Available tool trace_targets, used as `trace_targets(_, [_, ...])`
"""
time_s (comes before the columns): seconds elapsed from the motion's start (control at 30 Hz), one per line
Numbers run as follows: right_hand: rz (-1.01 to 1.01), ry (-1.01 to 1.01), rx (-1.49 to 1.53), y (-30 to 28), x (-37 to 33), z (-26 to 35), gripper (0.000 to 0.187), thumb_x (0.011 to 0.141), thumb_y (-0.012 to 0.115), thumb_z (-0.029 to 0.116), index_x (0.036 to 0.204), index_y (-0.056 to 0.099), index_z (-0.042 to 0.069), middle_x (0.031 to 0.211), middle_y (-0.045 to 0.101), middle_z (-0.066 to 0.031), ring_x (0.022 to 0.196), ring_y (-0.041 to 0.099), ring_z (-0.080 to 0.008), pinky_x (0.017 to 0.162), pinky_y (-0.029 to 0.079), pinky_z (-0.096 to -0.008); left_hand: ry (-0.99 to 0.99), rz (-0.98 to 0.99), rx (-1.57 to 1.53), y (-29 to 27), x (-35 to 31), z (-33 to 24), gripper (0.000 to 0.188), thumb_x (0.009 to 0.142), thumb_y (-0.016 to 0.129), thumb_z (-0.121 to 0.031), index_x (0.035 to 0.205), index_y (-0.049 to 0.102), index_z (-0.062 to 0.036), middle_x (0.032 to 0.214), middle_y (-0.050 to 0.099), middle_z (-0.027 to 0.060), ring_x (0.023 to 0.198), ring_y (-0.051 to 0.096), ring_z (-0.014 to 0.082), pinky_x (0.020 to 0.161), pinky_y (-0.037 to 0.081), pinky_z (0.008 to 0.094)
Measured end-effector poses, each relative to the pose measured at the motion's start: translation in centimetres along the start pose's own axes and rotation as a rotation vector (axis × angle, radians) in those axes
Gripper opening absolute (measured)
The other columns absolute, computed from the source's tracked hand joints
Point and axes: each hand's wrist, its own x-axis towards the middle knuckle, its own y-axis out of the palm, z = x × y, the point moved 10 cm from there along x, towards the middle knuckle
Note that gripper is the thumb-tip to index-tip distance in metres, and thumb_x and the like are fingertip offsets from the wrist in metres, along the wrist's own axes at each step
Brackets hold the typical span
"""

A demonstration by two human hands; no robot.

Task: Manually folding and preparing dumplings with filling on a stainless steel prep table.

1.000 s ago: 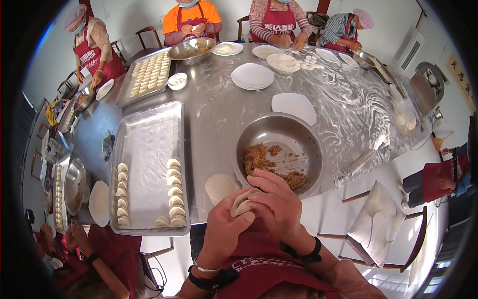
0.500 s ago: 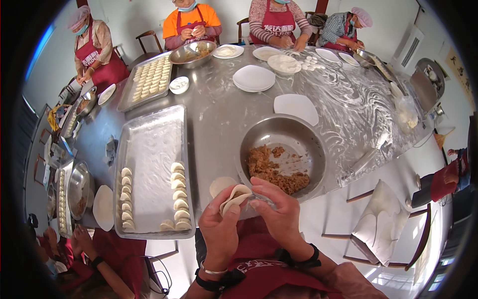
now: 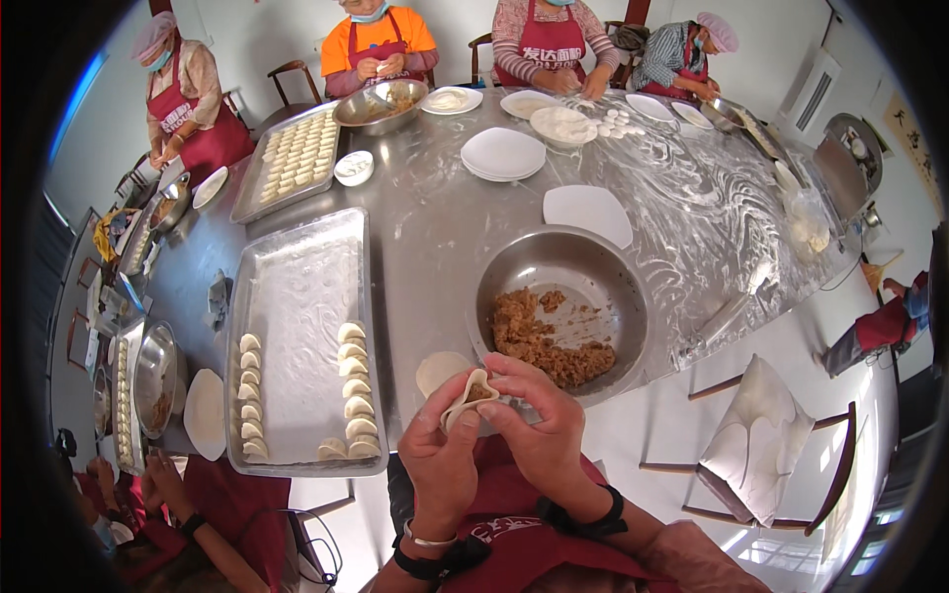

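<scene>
Between my two hands is a half-folded dumpling [image 3: 469,397], its pale wrapper curled up around brown filling that still shows in the middle. My left hand [image 3: 442,457] cups it from the left. The fingers of my right hand [image 3: 539,420] pinch its right edge. Just beyond my left fingers a round flat wrapper [image 3: 443,372] lies on the table. A wide steel bowl [image 3: 633,267] with brown minced filling [image 3: 544,336] stands right beyond my right hand. To the left, a floured metal tray [image 3: 301,296] carries two rows of folded dumplings [image 3: 358,395].
White plates [image 3: 504,153] and a square white plate [image 3: 586,213] lie on the steel table [image 3: 425,237]. A second tray of dumplings [image 3: 297,148] is farther left. Co-workers in red aprons [image 3: 554,49] work around the table. A chair with a cushion [image 3: 756,435] stands at right.
My right fingers have moved in from beside the dumpling to pinch its edge, and the wrapper is turned and cupped more. At the far right, a person has shifted.
</scene>
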Motion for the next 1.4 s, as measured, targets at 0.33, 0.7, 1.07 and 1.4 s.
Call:
trace_targets(0.33, [0.116, -0.218, -0.005, -0.1, 0.4, 0.8, 0.021, 0.085, 0.071, 0.002, 0.106, 0.070, 0.001, 0.129, 0.065, -0.0172, 0.123, 0.061, -0.0312, 0.098, 0.051, -0.0369, 0.012, 0.014, 0.033, 0.4, -0.4, -0.5, 0.037, 0.094, 0.058, 0.005, 0.130, 0.060, 0.0058, 0.128, 0.064, 0.0148, 0.116, 0.061, 0.0183, 0.101, 0.048, 0.0301])
trace_targets(0.7, [0.218, -0.002, 0.156, 1.6, 0.0, 0.2, 0.026, 0.084, 0.073, 0.006, 0.110, 0.069, 0.002, 0.135, 0.061, -0.0166, 0.129, 0.057, -0.0296, 0.106, 0.044, -0.0370, 0.026, 0.036, 0.075, -0.2, -1.0, -1.4, 0.049, 0.097, 0.066, -0.012, 0.137, 0.050, 0.0092, 0.134, 0.058, 0.0191, 0.114, 0.063, 0.0225, 0.100, 0.052, 0.0337])
trace_targets(1.07, [0.166, -0.110, 0.149, 1.7, -0.5, 1.1, 0.014, 0.084, 0.072, 0.002, 0.098, 0.069, 0.002, 0.127, 0.067, -0.0153, 0.126, 0.059, -0.0315, 0.102, 0.048, -0.0394, 0.095, 0.019, 0.369, -0.6, -1.6, -2.9, 0.037, 0.092, 0.061, 0.003, 0.130, 0.061, 0.0041, 0.123, 0.068, 0.0136, 0.113, 0.063, 0.0179, 0.100, 0.049, 0.0297])
trace_targets(1.4, [0.252, -0.084, 0.041, 0.8, 0.0, 1.0, 0.024, 0.083, 0.073, 0.002, 0.107, 0.070, 0.001, 0.132, 0.064, -0.0150, 0.128, 0.057, -0.0317, 0.097, 0.051, -0.0378, -0.035, 0.115, 0.162, -0.2, -1.7, -1.5, 0.039, 0.096, 0.056, 0.003, 0.135, 0.053, 0.0072, 0.130, 0.061, 0.0205, 0.113, 0.064, 0.0246, 0.102, 0.053, 0.0365])
